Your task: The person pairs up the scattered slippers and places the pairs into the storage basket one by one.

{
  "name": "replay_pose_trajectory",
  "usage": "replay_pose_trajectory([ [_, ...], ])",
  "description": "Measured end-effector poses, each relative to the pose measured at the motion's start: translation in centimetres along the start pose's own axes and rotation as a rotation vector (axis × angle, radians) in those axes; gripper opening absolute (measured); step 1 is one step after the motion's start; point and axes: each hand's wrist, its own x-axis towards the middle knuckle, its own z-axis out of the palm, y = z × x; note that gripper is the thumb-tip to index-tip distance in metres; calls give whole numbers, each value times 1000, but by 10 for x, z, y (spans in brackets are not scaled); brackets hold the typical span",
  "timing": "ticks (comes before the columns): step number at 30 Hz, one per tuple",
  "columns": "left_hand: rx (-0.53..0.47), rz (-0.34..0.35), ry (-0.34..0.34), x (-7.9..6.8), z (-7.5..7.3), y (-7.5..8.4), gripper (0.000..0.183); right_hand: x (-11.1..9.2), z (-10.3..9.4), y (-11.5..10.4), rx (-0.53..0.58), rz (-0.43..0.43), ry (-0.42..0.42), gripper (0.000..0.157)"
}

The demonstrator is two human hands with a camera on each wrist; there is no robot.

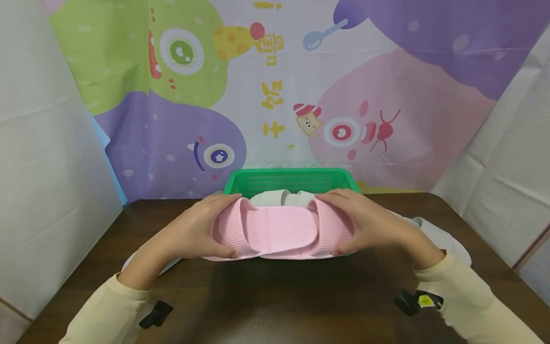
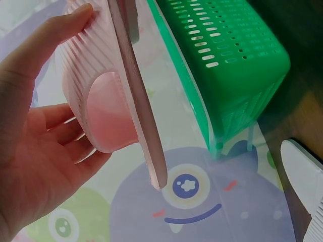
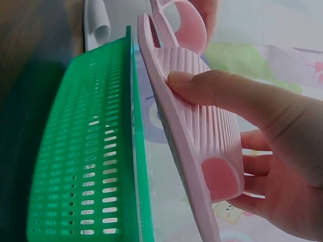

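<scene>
Cartoon-monster cloth backs a dark table (image 1: 275,296) carrying a green basket (image 1: 292,180). Just in front of the basket, the left hand (image 1: 202,228) curls around one end of a pink slipper (image 1: 281,231) and the right hand (image 1: 365,222) around the other. Its long axis runs crosswise, level with the basket's near rim, each hand equally near.

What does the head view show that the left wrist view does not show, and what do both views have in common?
Only the head view shows both hands together: the left hand and the right hand each grip one end of the pink slippers. It also shows the white slippers in the green basket and the brown table.

Only the left wrist view shows the thin sole edge from the side and the slotted basket wall.

Both show the left hand, the pink slippers and the green basket.
</scene>
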Motion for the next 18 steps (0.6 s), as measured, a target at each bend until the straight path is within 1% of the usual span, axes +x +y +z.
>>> replay_pose_trajectory([
  [4, 10, -4, -3, 0, 0, 1, 92, 0, 0, -1, -4, 4, -2, 103],
  [18, 14, -2, -4, 1, 1, 3, 95, 2, 1, -3, -7, 17, 14, 103],
])
